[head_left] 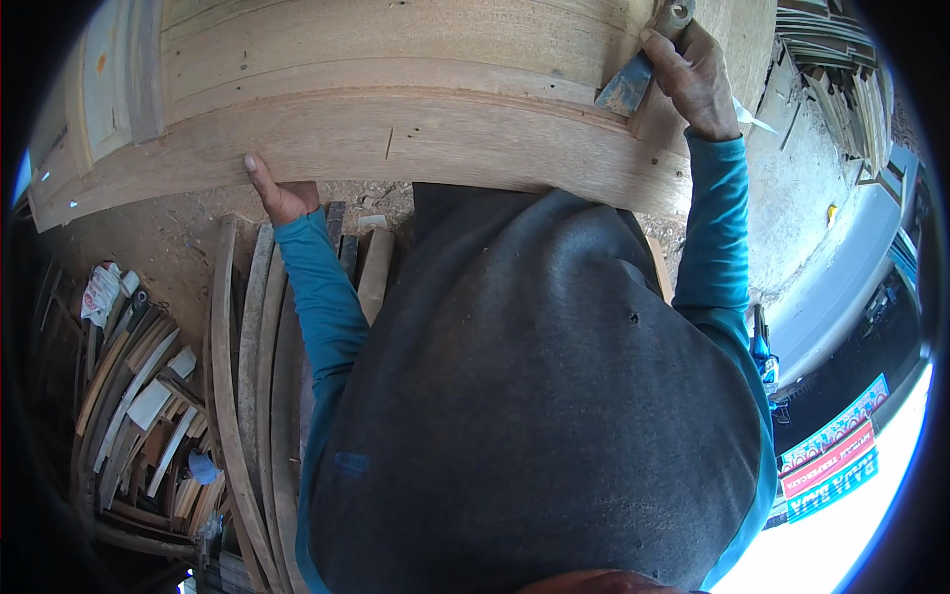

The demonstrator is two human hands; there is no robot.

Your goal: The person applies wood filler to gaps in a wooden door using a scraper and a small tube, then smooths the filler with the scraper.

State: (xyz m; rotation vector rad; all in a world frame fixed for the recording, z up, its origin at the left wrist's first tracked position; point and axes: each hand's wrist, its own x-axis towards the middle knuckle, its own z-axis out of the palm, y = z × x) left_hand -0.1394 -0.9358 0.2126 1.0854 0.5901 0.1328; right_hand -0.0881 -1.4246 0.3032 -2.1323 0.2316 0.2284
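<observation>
A pale wooden panel (327, 134), framed like a door, stretches across the top of the view in front of my body. My left hand (281, 195) grips its near edge, thumb on the upper face and fingers hidden underneath. At the upper right, my right hand (695, 81) is closed around the handle of a putty knife (625, 87). The knife's wide, blue-grey, stained blade slants down to the left, close to the panel's corner joint. A short dark slit and a few small dark spots mark the near rail of the panel.
Long wooden planks (259, 346) lie at the lower left, beside a pile of offcuts (148, 396) with a plastic bag (101, 294) on it. More thin wood strips (851, 109) are stacked at the far right. A coloured banner (831, 460) hangs at the lower right.
</observation>
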